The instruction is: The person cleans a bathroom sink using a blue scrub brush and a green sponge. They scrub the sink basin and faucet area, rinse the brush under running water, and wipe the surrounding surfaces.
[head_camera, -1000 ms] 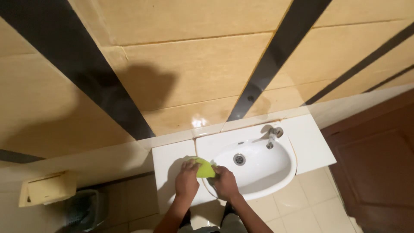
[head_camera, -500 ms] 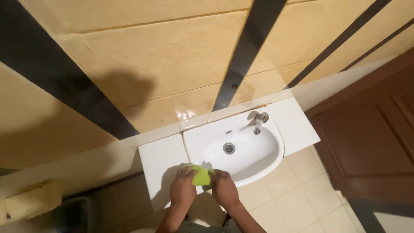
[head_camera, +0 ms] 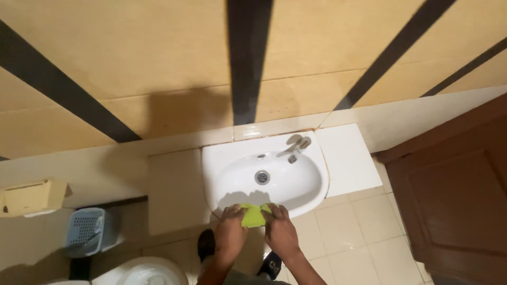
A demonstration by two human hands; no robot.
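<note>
Pressing down together, both hands held a yellow-green cleaning cloth [head_camera: 254, 215] against the front rim of the white washbasin [head_camera: 309, 198], at about six o'clock on the bowl. The left hand [head_camera: 231, 228] gripped the cloth's left edge with fingers curled close over it; the right hand [head_camera: 279, 227] did the same on the right edge, fingers bent and narrow, so the cloth was bunched between the two.

Judged from where the cloth sat, the wiping was at the near rim, and nothing in the view told how much of the basin had been covered. The bowl looked clean and bright around the drain [head_camera: 262, 177], though at this height fine marks would not show. The chrome tap [head_camera: 297, 146], at about one o'clock on the basin, and the white tiled ledges on either side, one at nine o'clock [head_camera: 177, 190] and one at three o'clock [head_camera: 346, 158], were well apart from the cloth.

As for containers: the basin held no standing water that could be made out, and only the drain and a small overflow hole showed inside. A blue slotted waste basket [head_camera: 87, 229] stood on the floor at about nine o'clock from the hands, well apart; its contents were too dim to tell. A tan cardboard box [head_camera: 31, 196] sat further out at nine o'clock, its inside hidden. A white toilet rim [head_camera: 140, 272] showed at seven o'clock.
</note>
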